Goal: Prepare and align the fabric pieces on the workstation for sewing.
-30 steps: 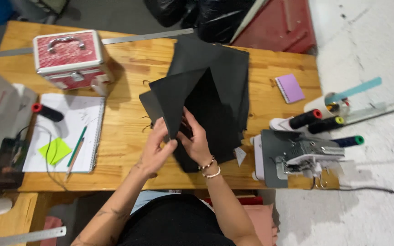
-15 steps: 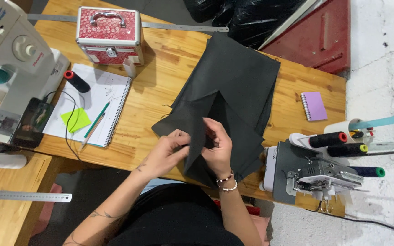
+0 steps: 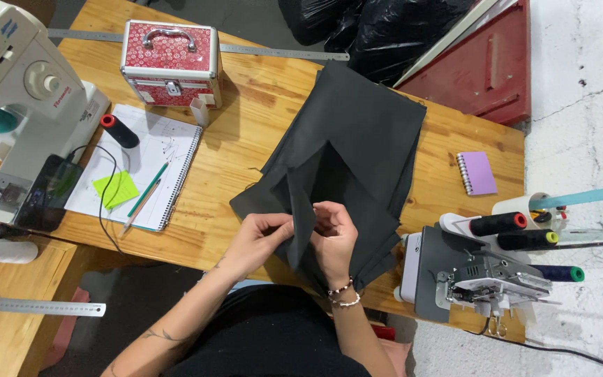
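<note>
Your left hand (image 3: pixel 263 234) and right hand (image 3: pixel 333 237) pinch one raised fold of the black fabric (image 3: pixel 357 150) between closed fingertips, the rest spreading away from you across the wooden table (image 3: pixel 259 105), its long axis running up-right.

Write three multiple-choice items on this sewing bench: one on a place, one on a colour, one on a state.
1. Where is the red case?
A. at the far table edge, beyond the notebook
B. on the floor
C. on the black fabric

2. What colour is the small notepad?
A. green
B. purple
C. orange

3. How are the hands placed?
A. both flat on bare wood
B. one on the sewing machine
C. left hand and right hand both pinch a raised fold of fabric

Answers: 1 A, it stands past the notebook's top. 2 B, its cover is lilac-purple. 3 C, fingers of both close on the fold.
</note>
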